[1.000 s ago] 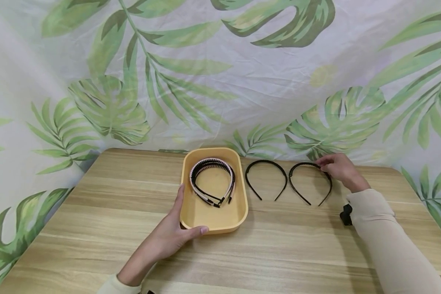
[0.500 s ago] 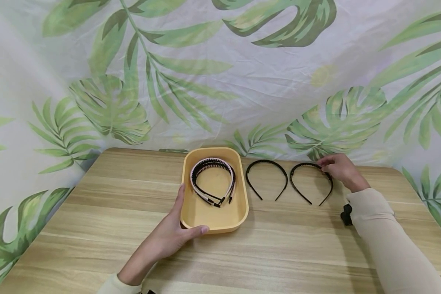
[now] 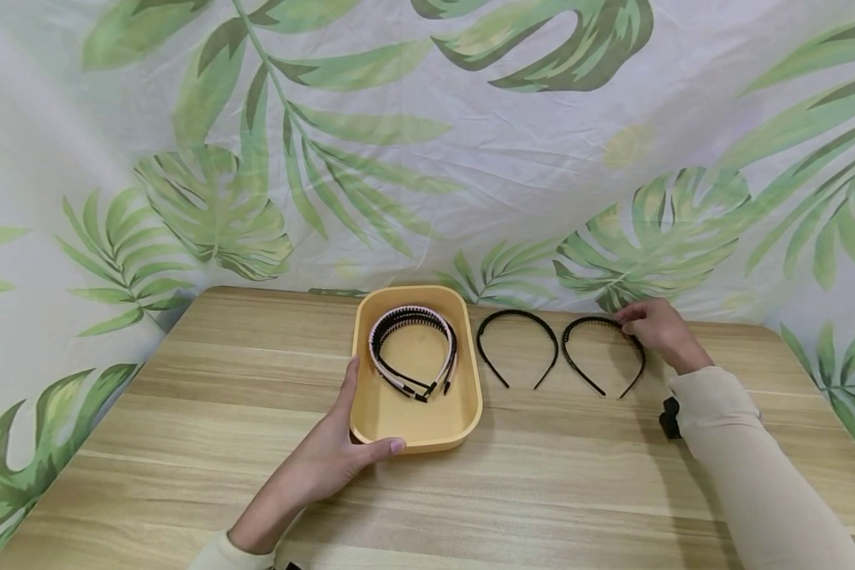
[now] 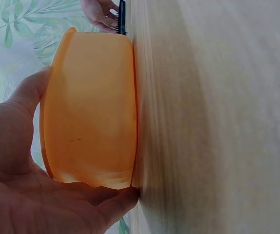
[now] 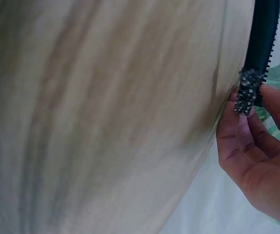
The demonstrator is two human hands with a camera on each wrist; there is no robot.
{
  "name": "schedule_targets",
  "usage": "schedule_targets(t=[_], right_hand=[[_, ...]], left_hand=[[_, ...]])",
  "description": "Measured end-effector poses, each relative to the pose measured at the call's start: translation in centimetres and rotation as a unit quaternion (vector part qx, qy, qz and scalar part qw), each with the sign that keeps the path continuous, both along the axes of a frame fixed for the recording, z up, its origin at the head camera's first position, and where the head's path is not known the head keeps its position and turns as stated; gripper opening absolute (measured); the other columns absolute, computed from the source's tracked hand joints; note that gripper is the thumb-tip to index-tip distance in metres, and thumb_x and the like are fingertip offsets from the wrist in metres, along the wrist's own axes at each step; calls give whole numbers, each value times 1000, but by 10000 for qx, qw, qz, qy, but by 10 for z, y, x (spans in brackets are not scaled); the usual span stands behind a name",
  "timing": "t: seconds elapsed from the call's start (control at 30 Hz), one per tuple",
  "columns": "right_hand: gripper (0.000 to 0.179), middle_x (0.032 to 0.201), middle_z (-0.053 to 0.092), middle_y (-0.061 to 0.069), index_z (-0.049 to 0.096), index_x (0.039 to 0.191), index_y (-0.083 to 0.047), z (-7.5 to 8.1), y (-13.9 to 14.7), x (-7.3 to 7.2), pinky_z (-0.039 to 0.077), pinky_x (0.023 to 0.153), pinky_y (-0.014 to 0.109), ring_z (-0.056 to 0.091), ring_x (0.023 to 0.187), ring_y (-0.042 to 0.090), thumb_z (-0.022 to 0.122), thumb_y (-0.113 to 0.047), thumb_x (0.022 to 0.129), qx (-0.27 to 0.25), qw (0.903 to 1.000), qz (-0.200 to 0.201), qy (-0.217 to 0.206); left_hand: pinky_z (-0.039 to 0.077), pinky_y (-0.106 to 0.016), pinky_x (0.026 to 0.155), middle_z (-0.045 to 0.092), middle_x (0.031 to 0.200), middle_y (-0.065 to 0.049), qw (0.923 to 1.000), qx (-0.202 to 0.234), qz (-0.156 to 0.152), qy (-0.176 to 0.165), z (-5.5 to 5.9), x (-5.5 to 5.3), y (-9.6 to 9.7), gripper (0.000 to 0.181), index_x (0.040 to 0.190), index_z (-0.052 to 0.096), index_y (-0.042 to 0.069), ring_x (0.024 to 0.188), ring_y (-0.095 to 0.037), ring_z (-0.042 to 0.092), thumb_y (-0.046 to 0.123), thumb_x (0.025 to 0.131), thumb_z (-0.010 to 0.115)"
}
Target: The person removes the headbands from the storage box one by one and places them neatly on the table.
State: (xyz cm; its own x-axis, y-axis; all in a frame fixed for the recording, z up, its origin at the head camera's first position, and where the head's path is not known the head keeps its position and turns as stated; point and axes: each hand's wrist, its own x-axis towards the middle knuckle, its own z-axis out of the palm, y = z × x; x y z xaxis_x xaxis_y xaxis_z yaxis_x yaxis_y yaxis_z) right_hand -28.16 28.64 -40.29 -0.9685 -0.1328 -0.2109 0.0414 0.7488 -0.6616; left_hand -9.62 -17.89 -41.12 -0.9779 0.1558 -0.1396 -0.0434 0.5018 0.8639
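In the head view a yellow plastic bin [image 3: 408,426] stands on the table, with several black and pale pink headbands [image 3: 374,356] stacked inside it. My left hand [image 3: 324,455] grips the bin's near left corner, thumb along the front rim; the left wrist view shows the bin's side [image 4: 91,107] between thumb and fingers. To the right of the bin lies a black headband [image 3: 517,313]. Farther right, my right hand [image 3: 659,328] pinches the upper right curve of another black headband [image 3: 564,346]. The right wrist view shows this toothed band [image 5: 262,39] with a glittery patch.
The wooden table's [image 3: 513,491] far edge runs just behind the bin and headbands. A leaf-patterned cloth [image 3: 370,182] hangs behind the table. A small black device [image 3: 670,418] sits at the right wrist.
Almost nothing moves. The right forearm and sleeve shift very slightly; both hands keep their holds, and the headbands and bin stay in place.
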Motion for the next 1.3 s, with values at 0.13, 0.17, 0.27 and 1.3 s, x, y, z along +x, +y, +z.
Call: schedule_targets(t=[0.13, 0.17, 0.27, 1.3], right_hand=[[36, 140, 51, 40, 57, 138, 15, 0, 0, 0, 51, 99, 58, 50, 130, 54, 47, 0, 106, 44, 10000, -3, 36], [36, 139, 52, 40, 57, 137, 15, 0, -1, 0, 52, 97, 57, 51, 129, 53, 47, 0, 106, 53, 10000, -2, 52], [36, 138, 54, 39, 58, 137, 14, -1, -1, 0, 54, 91, 48, 54, 125, 51, 47, 0, 106, 77, 9999, -14, 96], [35, 136, 57, 37, 63, 132, 10, -1, -3, 3, 53, 93, 55, 54, 125, 53, 45, -4, 107, 335, 9991, -30, 252]], left_hand=[[24, -57, 127, 10, 175, -21, 10000, 67, -18, 38, 0, 0, 0, 130, 168, -16, 23, 154, -39, 34, 31, 88, 87], [24, -57, 127, 10, 175, -20, 10000, 76, -23, 40, 0, 0, 0, 130, 168, -16, 23, 154, -39, 34, 31, 88, 87], [24, -57, 127, 10, 175, -20, 10000, 67, -25, 30, 1, 0, 0, 130, 168, -16, 22, 154, -39, 33, 31, 88, 87], [23, -58, 127, 11, 174, -23, 9999, -138, 42, -66, 2, 2, -1, 132, 168, -16, 22, 154, -41, 32, 37, 87, 87]])
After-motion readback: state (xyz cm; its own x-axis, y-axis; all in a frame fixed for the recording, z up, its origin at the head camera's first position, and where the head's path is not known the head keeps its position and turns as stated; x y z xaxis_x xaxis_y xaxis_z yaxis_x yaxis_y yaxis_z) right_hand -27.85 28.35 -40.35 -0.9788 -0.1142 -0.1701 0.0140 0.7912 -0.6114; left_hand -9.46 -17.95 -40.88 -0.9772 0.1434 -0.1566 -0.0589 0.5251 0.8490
